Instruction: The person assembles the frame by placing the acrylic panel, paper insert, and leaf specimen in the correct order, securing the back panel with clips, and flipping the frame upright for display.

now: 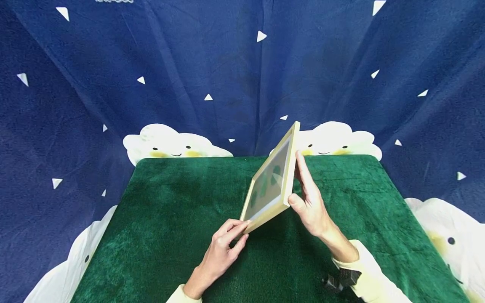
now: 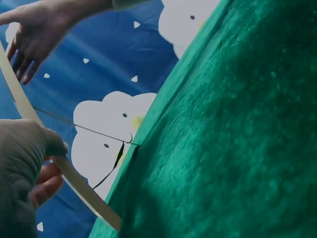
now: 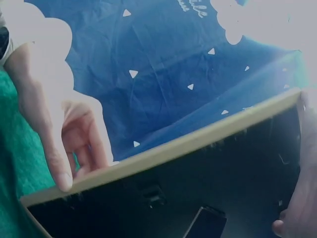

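A light wooden picture frame (image 1: 269, 176) is held up at a slant above the green cloth, its glazed front showing pale green shapes. My left hand (image 1: 227, 244) pinches its lower left corner, fingers on the front and thumb beneath. Against the right edge rests my right hand (image 1: 310, 202), fingers straight and thumb at the near corner. The left wrist view shows the left hand (image 2: 29, 163) gripping the wooden edge (image 2: 74, 178). From the right wrist, the black backing (image 3: 237, 168) appears with a small metal fitting (image 3: 154, 195) and a stand (image 3: 207, 223).
A green plush cloth (image 1: 170, 189) covers the table. Blue fabric (image 1: 227, 54) with white triangles and smiling clouds (image 1: 174, 143) hangs around it. A black device (image 1: 342, 280) sits at the right wrist.
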Action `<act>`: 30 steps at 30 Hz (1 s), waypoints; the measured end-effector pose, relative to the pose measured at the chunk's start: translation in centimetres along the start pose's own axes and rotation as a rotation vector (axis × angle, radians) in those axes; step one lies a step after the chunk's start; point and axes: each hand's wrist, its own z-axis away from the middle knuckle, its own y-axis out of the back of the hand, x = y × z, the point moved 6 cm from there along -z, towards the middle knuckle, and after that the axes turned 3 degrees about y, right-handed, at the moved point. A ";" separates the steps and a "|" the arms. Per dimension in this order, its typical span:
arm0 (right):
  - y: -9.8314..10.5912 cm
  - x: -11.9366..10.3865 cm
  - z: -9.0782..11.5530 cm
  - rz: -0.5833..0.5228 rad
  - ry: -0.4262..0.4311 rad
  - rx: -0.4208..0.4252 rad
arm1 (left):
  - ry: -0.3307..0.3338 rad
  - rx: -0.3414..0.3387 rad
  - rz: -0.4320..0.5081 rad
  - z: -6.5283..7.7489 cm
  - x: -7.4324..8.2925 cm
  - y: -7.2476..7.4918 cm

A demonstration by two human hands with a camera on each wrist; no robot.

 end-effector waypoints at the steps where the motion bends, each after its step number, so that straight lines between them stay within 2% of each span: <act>1: -0.1 -0.2 0.2 0.001 0.009 -0.005 | 0.001 0.006 -0.004 0.0 0.1 -0.1; 4: -0.2 -0.7 0.6 0.017 0.020 -0.013 | 0.008 0.024 -0.012 0.0 0.3 -0.3; 10: -0.2 -1.1 0.8 0.060 -0.042 0.010 | 0.006 0.021 -0.017 0.1 0.7 -0.7; 13: -0.1 -1.2 0.8 -0.001 -0.014 0.020 | -0.001 -0.011 -0.006 0.0 0.7 -0.9; 17: 0.1 -1.2 0.6 -0.120 0.035 0.016 | 0.041 -0.059 0.046 -0.5 -0.5 -0.9; 20: 0.4 -1.0 0.4 -0.170 0.042 0.002 | 0.099 -0.086 0.115 -1.1 -2.2 -0.6; 24: 0.8 -0.9 0.1 -0.194 0.056 -0.028 | 0.206 -0.085 0.141 -2.0 -5.2 -0.2; 28: 1.0 -0.6 -0.3 -0.213 0.067 -0.057 | 0.362 -0.078 0.120 -2.7 -8.1 0.1; 30: 1.1 -0.4 -0.5 -0.226 0.060 -0.069 | 0.437 -0.075 0.127 -3.1 -8.9 0.2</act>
